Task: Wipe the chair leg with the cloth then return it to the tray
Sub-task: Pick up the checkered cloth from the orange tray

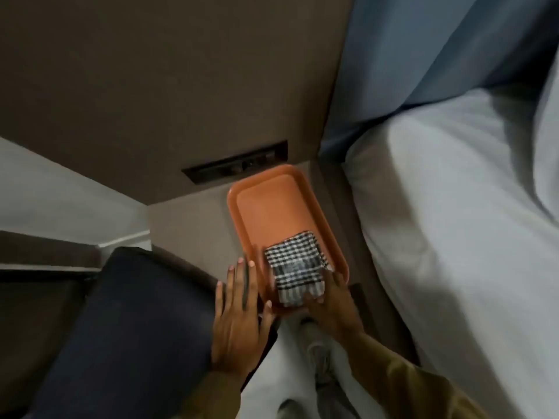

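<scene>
Tray (272, 213), orange, oblong, on a brown bedside surface (187, 225) between a dark chair (136, 322) and a white bed (453, 222). Cloth (295, 267), black-and-white checked, folded, lying in the tray's near end. Right hand (331, 313): fingers curled onto the cloth's near edge; whether they pinch it is unclear. Left hand (239, 316): fingers straight and spread, empty, resting against the tray's left rim.

Dim room, brown wall panel (169, 80), white bed (459, 213), possibly blue headboard (423, 49)
</scene>
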A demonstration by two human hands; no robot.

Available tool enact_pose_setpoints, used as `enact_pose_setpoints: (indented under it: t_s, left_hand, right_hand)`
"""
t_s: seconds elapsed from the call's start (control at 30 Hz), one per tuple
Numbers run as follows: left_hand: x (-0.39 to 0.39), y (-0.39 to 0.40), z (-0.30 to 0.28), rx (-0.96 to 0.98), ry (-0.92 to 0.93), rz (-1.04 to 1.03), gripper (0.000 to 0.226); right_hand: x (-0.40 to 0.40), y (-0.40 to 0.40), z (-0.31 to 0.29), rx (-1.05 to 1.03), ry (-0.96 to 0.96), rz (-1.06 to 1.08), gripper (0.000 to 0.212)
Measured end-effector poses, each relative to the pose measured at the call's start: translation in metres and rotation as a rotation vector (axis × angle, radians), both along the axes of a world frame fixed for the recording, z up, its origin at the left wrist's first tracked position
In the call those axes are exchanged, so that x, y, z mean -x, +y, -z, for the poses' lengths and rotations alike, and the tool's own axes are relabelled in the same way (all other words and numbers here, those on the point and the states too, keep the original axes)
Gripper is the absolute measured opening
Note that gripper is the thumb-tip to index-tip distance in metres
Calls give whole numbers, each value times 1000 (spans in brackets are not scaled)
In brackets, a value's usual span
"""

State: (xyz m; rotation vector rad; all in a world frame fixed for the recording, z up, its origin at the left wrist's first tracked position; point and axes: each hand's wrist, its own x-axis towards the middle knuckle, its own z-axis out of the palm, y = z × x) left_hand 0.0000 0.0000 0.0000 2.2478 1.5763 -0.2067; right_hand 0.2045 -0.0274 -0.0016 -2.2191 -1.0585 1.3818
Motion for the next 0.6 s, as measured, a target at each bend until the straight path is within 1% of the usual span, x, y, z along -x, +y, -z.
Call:
enact_pose_setpoints:
  t_s: [0.07,0.13,0.23,0.3,0.37,0.43,0.53,0.6]
  left_hand:
    - [2,4,19,26,24,-11,74]
    - [9,8,29,-25,32,-7,74]
    - [9,18,37,-20,49,27,73]
    - [6,26,39,-8,46,47,73]
    - [1,29,38,16,43,62,72]
    - [-3,29,34,6,27,85,71]
    - [-5,27,24,57,7,82,71]
    - [-6,25,13,79,17,101,72]
  right_hand:
    - [-3,18,26,-4,-1,83,91]
    - [-6,41,37,14,-60,111,100]
    - [-3,57,61,19,-169,131,107]
    - [-2,63,67,71,-172,129,106]
    - [-1,66,72,130,-162,132,102]
    - [0,68,71,154,-140,140,92]
    - [-8,71,61,145,-87,131,58]
    - [-14,71,47,102,-67,60,46]
